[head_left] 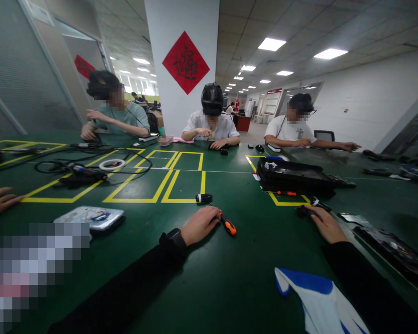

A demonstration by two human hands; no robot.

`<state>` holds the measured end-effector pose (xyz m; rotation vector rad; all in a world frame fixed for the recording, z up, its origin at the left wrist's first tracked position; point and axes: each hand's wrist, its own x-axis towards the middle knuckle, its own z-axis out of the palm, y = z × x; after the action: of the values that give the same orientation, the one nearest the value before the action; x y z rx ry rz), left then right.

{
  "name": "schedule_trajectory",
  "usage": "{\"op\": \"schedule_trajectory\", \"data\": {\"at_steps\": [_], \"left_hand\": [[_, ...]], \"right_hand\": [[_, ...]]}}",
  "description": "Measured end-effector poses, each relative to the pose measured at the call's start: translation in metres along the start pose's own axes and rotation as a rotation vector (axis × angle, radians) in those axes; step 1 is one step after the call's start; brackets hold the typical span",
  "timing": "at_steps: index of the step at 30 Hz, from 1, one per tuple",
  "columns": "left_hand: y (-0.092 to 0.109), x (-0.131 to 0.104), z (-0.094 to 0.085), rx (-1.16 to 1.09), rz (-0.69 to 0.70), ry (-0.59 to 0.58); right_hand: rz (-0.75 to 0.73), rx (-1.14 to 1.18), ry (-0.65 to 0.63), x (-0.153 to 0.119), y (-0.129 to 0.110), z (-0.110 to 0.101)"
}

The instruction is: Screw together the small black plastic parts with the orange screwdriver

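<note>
My left hand [201, 226] rests on the green table [251, 260], its fingers bent and together over the front end of an orange and black screwdriver [228, 224]. The screwdriver's handle points toward me and to the right; most of its shaft is hidden by the fingertips. Just beyond that hand lies a short black cylinder with a white band [204, 198]. Over on the right, my right hand [327, 224] has its fingers closed at a small dark part [302, 211], whose kind I cannot make out. Beside it is a small black and white piece [320, 204].
A long black housing [296, 176] lies ahead, with an orange-red tool [286, 193] before it. At right is an opened black device [393, 250]; nearer, a white-blue glove [316, 297]. Leftward are a phone [94, 217], cables [80, 169] and another person's hand [2, 202]. Three people sit opposite.
</note>
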<state>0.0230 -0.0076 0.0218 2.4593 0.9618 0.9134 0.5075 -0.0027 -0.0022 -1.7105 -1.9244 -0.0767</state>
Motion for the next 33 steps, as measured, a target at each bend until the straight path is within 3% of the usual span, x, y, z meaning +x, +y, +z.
{"op": "schedule_trajectory", "data": {"at_steps": [4,8,11,16,24,30,33], "left_hand": [[-0.001,0.000,0.001,-0.009,0.009,0.005],[-0.002,0.000,0.001,0.020,0.012,-0.002],[0.000,0.001,0.001,0.057,0.008,-0.023],[0.001,0.001,-0.001,0.098,0.008,-0.042],[0.002,0.001,0.000,0.106,0.007,-0.042],[0.003,0.001,-0.001,0.113,0.011,-0.041],[0.003,0.001,-0.001,0.109,0.016,-0.033]], "right_hand": [[0.031,-0.114,0.112,0.001,-0.018,0.000],[-0.047,-0.175,0.040,0.006,-0.046,0.007],[0.014,-0.132,0.051,0.009,-0.049,0.011],[0.123,-0.100,0.133,0.006,-0.034,0.011],[-0.113,0.066,0.085,0.008,-0.033,0.013],[-0.008,-0.104,0.205,0.002,0.012,0.005],[0.047,-0.188,0.199,-0.006,0.036,-0.006]]}}
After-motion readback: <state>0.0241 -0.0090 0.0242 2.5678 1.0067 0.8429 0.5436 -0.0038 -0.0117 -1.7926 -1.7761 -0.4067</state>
